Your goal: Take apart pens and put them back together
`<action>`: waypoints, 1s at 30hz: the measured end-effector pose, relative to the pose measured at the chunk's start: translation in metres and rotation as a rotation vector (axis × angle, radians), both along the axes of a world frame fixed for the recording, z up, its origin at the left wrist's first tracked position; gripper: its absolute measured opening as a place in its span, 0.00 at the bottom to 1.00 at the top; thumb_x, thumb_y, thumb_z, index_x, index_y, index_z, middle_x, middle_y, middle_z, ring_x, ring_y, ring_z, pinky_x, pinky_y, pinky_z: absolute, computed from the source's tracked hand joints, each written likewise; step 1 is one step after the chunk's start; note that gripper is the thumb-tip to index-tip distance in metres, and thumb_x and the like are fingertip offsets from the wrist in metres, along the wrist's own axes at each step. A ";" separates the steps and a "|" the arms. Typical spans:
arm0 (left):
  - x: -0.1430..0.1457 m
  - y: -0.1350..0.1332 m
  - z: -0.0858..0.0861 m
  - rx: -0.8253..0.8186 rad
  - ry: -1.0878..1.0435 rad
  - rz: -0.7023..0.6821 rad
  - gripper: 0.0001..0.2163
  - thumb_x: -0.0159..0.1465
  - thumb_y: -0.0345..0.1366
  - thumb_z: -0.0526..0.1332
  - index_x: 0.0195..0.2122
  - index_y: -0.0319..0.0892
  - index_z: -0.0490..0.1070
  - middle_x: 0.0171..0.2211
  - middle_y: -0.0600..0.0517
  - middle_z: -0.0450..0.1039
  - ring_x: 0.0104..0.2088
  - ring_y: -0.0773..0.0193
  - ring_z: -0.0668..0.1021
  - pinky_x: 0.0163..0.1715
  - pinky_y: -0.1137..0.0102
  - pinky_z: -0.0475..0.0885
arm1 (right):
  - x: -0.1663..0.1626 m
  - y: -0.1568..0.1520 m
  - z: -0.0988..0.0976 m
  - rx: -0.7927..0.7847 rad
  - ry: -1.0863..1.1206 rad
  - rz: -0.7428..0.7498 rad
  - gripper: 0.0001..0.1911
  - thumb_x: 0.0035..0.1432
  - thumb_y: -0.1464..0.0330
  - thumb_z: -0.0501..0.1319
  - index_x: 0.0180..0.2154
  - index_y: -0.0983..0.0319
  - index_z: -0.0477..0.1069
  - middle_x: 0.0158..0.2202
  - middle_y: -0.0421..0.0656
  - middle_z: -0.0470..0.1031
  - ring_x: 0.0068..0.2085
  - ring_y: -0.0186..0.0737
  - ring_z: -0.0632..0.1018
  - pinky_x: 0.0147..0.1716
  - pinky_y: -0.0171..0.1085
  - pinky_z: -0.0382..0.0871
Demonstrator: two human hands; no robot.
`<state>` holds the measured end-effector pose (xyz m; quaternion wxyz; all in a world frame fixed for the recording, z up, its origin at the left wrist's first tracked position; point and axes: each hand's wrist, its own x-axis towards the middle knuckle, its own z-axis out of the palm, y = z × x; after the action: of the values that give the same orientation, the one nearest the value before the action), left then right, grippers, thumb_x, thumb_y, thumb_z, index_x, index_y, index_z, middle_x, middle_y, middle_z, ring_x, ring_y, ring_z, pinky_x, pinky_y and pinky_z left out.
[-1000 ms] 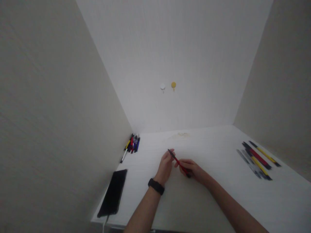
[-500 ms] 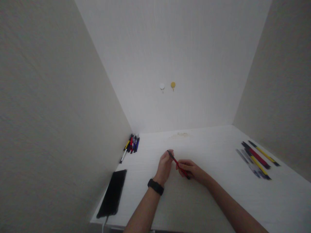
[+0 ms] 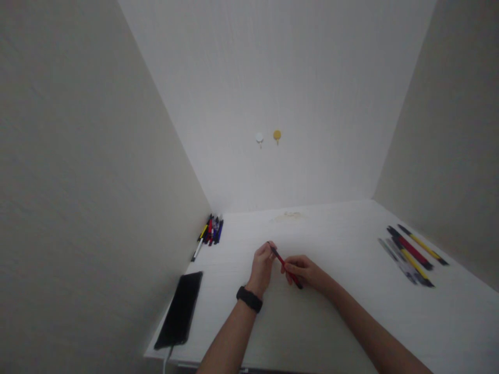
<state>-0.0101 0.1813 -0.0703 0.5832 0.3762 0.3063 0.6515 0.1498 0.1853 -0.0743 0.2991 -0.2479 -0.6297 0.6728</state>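
A slim red pen (image 3: 280, 258) with black ends is held slantwise above the desk, between both hands. My left hand (image 3: 263, 266), with a black band on its wrist, has its fingers closed at the pen's upper dark end. Lower down, my right hand (image 3: 303, 270) pinches the red barrel between thumb and fingers. The pen's black lower end sticks out beneath the right hand. Whether a cap sits on the upper end is hidden by the left fingers.
A dark phone (image 3: 180, 310) with a white cable lies at the left edge. Behind it, a bunch of pens (image 3: 212, 231) sits against the left wall. Several yellow, red and grey pens (image 3: 413, 254) lie at the right. Two small hooks (image 3: 277, 135) are on the back wall.
The left fingers have closed around the pen's upper end, which stood out more plainly before. The right hand has barely moved and keeps its grip on the barrel.
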 end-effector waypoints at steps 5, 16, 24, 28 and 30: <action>0.000 -0.002 0.003 0.001 0.051 -0.007 0.13 0.57 0.45 0.64 0.27 0.38 0.71 0.25 0.53 0.63 0.28 0.67 0.65 0.32 0.71 0.60 | 0.001 -0.001 0.002 0.037 -0.026 -0.018 0.21 0.56 0.52 0.60 0.33 0.66 0.73 0.21 0.41 0.74 0.16 0.26 0.61 0.15 0.29 0.52; 0.002 -0.003 0.006 -0.034 0.100 0.048 0.13 0.56 0.45 0.64 0.26 0.39 0.71 0.24 0.54 0.61 0.28 0.67 0.63 0.32 0.71 0.59 | 0.000 0.000 0.002 0.156 -0.073 -0.101 0.21 0.55 0.52 0.60 0.30 0.65 0.73 0.20 0.41 0.73 0.18 0.30 0.68 0.17 0.30 0.60; 0.001 -0.002 0.004 -0.011 0.109 0.033 0.11 0.55 0.42 0.65 0.26 0.39 0.71 0.25 0.53 0.62 0.29 0.67 0.63 0.33 0.71 0.59 | 0.000 -0.004 0.008 0.173 -0.119 -0.146 0.19 0.54 0.55 0.61 0.28 0.65 0.73 0.19 0.42 0.73 0.18 0.30 0.68 0.17 0.30 0.60; 0.001 -0.001 0.001 -0.026 0.112 0.067 0.11 0.54 0.43 0.65 0.26 0.39 0.71 0.26 0.53 0.63 0.29 0.67 0.64 0.32 0.71 0.59 | -0.001 -0.005 0.012 0.182 -0.140 -0.175 0.19 0.54 0.55 0.61 0.26 0.65 0.73 0.18 0.42 0.72 0.18 0.31 0.68 0.17 0.31 0.60; 0.001 -0.001 0.001 -0.035 0.108 0.076 0.12 0.55 0.43 0.65 0.27 0.39 0.72 0.26 0.53 0.63 0.29 0.67 0.64 0.31 0.71 0.59 | -0.001 -0.005 0.012 0.191 -0.150 -0.186 0.19 0.53 0.55 0.61 0.25 0.65 0.73 0.18 0.42 0.72 0.18 0.31 0.68 0.17 0.31 0.59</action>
<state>-0.0086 0.1803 -0.0690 0.5473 0.3886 0.3625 0.6466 0.1486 0.1801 -0.0625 0.3347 -0.3251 -0.6856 0.5588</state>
